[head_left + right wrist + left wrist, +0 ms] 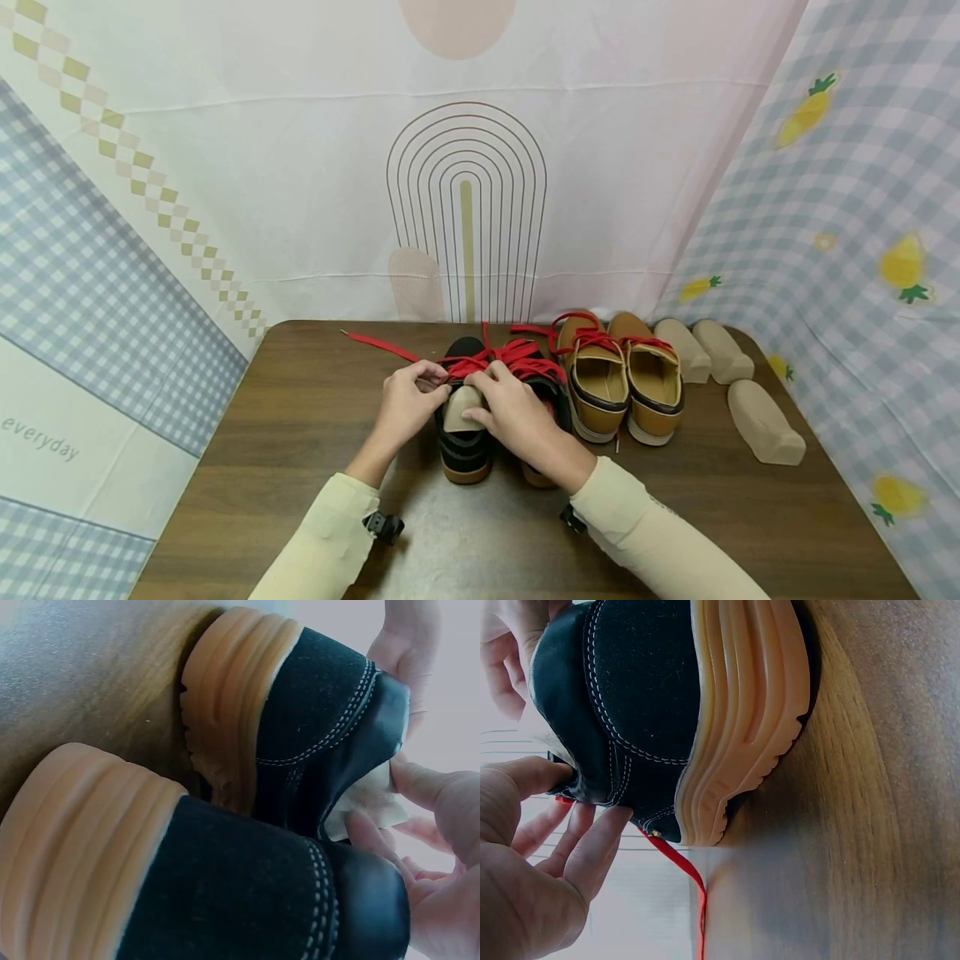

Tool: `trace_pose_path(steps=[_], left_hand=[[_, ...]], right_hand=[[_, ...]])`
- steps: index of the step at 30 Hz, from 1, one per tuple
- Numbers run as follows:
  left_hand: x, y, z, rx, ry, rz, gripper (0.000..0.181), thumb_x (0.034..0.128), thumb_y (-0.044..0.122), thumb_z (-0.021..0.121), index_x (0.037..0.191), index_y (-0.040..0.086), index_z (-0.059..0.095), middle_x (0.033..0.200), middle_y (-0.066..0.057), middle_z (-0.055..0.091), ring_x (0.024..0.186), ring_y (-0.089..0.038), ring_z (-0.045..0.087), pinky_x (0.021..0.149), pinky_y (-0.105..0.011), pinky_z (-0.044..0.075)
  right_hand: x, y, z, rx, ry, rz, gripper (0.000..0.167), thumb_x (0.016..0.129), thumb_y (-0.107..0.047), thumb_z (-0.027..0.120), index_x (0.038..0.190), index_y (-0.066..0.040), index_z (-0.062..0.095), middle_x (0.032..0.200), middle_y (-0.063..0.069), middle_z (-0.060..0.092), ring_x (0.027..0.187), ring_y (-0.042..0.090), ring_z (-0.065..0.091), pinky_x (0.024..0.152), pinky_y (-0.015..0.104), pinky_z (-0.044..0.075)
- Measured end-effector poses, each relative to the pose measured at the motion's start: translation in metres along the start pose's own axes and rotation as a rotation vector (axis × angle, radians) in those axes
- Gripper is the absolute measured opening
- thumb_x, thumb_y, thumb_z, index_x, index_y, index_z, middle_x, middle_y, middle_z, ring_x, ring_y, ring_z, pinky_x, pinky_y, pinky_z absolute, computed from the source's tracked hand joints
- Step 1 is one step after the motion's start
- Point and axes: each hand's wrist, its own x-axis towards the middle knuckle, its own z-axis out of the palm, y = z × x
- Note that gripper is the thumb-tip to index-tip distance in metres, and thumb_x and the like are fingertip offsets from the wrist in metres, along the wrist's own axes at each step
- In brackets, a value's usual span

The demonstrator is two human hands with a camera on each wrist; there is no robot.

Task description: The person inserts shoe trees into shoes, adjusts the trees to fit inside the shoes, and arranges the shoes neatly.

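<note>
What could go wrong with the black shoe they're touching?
The beige shoe insert could slip, since the right hand only pinches it. It sticks out of the black shoe, so it might jam at the opening. The red lace trailing beside the left hand could get snagged.

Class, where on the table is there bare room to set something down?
Bare table lies left of the left hand, between the sleeves, and right of the right sleeve, this side of the lone beige insert. Crowded: back centre to back right, where black shoes, tan shoes and two beige inserts sit close.
</note>
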Motion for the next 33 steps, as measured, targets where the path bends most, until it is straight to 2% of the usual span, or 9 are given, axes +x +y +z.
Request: trace_pose_path(steps=[7, 14, 18, 33], left_hand=[[0.0002, 0.0011, -0.0003, 0.012, 0.000, -0.005, 0.011, 0.0835, 0.007, 0.080, 0.092, 0.010, 0.076, 0.086, -0.004, 0.076, 0.074, -0.014, 0.071, 0.069, -0.029, 0.057], [0.0005, 0.0007, 0.0000, 0.000, -0.007, -0.005, 0.011, 0.0836, 0.006, 0.081, 0.092, 0.010, 0.076, 0.086, -0.005, 0.076, 0.075, -0.014, 0.071, 0.069, -0.028, 0.057], [0.0007, 0.0008, -0.0006, -0.002, -0.007, -0.010, 0.011, 0.0835, 0.006, 0.081, 0.092, 0.010, 0.076, 0.086, -0.004, 0.076, 0.075, -0.015, 0.072, 0.069, -0.027, 0.057], [-0.0006, 0.0026, -0.0010, 0.013, -0.005, -0.008, 0.010, 0.0838, 0.007, 0.080, 0.092, 0.010, 0.076, 0.086, -0.004, 0.076, 0.074, -0.012, 0.071, 0.069, -0.029, 0.057]], right_hand=[[-0.0007, -0.0006, -0.0008, -0.002, 0.007, 0.015, 0.043, 0.089, -0.036, 0.080, 0.126, -0.018, 0.067, 0.108, 0.006, 0.059, 0.076, 0.018, 0.061, 0.068, 0.035, 0.054], [0.0003, -0.0017, -0.0058, 0.009, 0.016, -0.041, 0.040, 0.087, -0.023, 0.084, 0.123, -0.018, 0.068, 0.117, 0.006, 0.062, 0.097, 0.020, 0.066, 0.080, 0.037, 0.057], [0.0024, -0.0014, -0.0064, 0.023, 0.003, -0.058, 0.038, 0.087, -0.019, 0.084, 0.122, -0.016, 0.069, 0.116, 0.006, 0.062, 0.102, 0.020, 0.064, 0.083, 0.038, 0.057], [0.0029, 0.0027, -0.0005, 0.011, 0.026, -0.087, 0.036, 0.088, -0.019, 0.083, 0.120, -0.015, 0.068, 0.115, 0.005, 0.062, 0.101, 0.019, 0.064, 0.083, 0.037, 0.057]])
